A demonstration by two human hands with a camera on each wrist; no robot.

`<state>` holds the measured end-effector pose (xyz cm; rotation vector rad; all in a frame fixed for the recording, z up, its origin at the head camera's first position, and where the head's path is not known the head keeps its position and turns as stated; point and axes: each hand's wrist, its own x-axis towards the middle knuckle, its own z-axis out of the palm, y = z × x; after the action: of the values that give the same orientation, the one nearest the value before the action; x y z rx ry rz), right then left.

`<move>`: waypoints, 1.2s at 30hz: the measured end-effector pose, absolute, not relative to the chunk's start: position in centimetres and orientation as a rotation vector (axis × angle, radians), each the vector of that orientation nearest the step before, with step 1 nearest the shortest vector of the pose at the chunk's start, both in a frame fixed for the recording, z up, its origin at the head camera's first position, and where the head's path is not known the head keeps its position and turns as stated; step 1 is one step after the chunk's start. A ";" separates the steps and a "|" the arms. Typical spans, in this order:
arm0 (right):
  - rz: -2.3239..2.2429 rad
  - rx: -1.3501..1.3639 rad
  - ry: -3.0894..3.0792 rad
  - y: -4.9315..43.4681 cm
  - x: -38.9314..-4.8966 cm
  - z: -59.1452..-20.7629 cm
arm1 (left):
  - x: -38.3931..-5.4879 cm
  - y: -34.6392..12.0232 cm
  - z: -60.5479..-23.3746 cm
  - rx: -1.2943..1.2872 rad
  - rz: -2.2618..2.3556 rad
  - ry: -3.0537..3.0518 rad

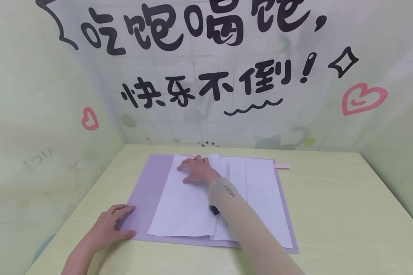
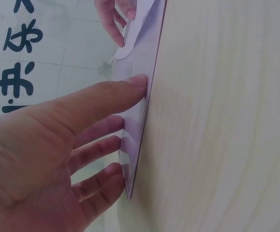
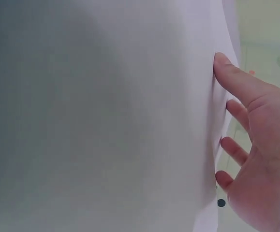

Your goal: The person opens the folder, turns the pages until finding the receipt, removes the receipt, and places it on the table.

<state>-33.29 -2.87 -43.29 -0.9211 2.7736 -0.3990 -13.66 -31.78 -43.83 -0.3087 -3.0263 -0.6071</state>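
- While the left hand (image 1: 106, 229) lies flat with straight fingers, its fingertips press the near left corner of the purple folder (image 1: 148, 191) onto the pale wooden table (image 1: 330, 214); it grips nothing.
- Just right of that hand lies the white left page (image 1: 182, 206), bent a little upward at the middle fold.
- On the far part of this page rests the right hand (image 1: 197, 170), fingers spread and straight, pressing the paper down without pinching it.
- Right of this hand lies the printed right page (image 1: 261, 198), and past it a small pink tab (image 1: 282, 165) sticks out from the folder edge.
- I judge the page may crease or spring back if the right hand slides unevenly, and the folder may shift if the left hand lifts.
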 end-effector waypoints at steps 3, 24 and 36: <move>-0.382 -0.912 2.768 -2.8 -33.4 -43.2 | -13.7 -31.7 -43.8 -0.314 -0.600 -3.019; -0.373 -0.885 2.688 -2.6 -32.5 -42.3 | -14.1 -29.9 -42.6 -0.356 -0.590 -2.947; -0.358 -0.864 2.681 -2.4 -32.4 -42.1 | -13.8 -25.2 -42.9 -0.445 -0.670 -2.866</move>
<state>-32.38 -2.36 -42.11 -0.8636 2.6815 -0.3579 -13.83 -25.16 -42.88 -0.4454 -2.8663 -0.6696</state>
